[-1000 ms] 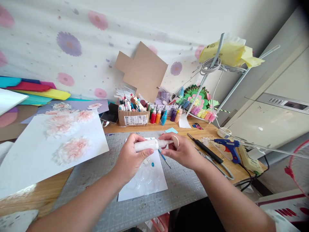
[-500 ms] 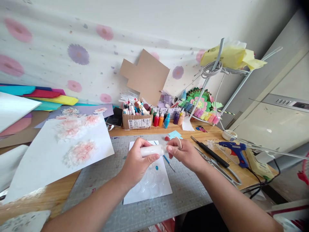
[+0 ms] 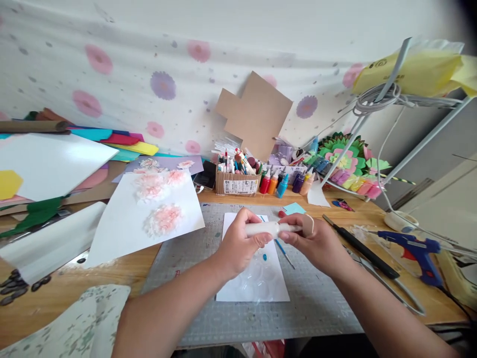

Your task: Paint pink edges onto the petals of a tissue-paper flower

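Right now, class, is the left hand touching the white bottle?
Touching. The head view shows the left hand gripping the white bottle, with fingers and thumb closed around its body.

Bright, soft light spreads evenly, leaving faint shadows and gentle shading on the bottle [image 3: 261,229]. Glints dot the clear palette [image 3: 257,284]. Wide-angle distortion stretches the edges; the top right corner darkens; the label [image 3: 240,187] looks soft.

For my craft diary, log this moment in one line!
left hand: holds bottle | right hand: on nozzle | below: tray, blue dab
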`<action>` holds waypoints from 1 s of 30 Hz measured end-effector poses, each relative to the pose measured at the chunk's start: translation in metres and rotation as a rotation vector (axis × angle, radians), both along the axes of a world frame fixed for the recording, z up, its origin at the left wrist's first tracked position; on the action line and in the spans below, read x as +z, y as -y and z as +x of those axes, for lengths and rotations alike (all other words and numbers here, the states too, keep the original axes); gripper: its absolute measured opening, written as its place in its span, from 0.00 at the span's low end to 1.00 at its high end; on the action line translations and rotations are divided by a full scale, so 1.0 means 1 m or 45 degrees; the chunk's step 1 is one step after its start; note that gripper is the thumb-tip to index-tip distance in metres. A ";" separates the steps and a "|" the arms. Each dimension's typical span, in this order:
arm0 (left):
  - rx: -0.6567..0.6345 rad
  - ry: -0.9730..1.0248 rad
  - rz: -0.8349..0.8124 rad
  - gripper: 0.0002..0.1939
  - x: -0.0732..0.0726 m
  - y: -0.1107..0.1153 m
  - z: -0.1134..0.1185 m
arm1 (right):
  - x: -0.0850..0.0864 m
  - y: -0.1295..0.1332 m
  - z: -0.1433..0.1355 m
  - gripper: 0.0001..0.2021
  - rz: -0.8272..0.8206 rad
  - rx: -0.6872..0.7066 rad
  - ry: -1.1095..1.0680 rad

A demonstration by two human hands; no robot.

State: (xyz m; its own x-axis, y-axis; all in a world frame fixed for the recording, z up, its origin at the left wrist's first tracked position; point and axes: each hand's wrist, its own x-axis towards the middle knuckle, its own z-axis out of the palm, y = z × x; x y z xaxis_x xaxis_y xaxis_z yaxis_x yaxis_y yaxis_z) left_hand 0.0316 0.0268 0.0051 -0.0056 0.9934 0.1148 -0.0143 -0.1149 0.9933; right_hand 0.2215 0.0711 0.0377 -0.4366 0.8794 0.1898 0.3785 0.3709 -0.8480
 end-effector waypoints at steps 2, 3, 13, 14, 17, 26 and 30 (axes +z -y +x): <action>0.043 -0.042 0.040 0.20 0.002 0.001 -0.001 | -0.002 -0.001 -0.003 0.14 -0.031 -0.020 -0.017; 0.068 -0.063 0.062 0.19 0.003 0.001 -0.002 | -0.003 0.000 -0.005 0.15 -0.047 -0.029 -0.027; 0.158 0.020 0.069 0.20 -0.005 -0.004 0.002 | 0.008 -0.031 0.012 0.20 0.018 -0.351 0.149; 0.211 0.039 0.070 0.20 -0.007 -0.005 0.001 | 0.013 -0.048 0.018 0.18 0.042 -0.446 0.214; 0.358 0.109 0.089 0.17 -0.009 -0.009 -0.004 | 0.024 -0.109 0.032 0.16 0.069 -0.682 0.442; 0.560 0.246 0.116 0.13 -0.015 -0.016 -0.011 | -0.001 -0.216 0.014 0.19 0.063 -0.830 0.769; 0.538 0.244 0.084 0.12 -0.016 -0.016 -0.011 | -0.002 -0.220 0.015 0.19 0.136 -0.841 0.794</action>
State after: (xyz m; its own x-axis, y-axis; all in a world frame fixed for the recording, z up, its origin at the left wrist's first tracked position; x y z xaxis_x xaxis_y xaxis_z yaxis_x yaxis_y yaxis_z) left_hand 0.0209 0.0424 -0.0111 -0.4353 0.8901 0.1351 -0.1351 -0.2129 0.9677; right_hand 0.2362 0.2910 0.0354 0.0986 0.9781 0.1831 0.9197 -0.0192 -0.3922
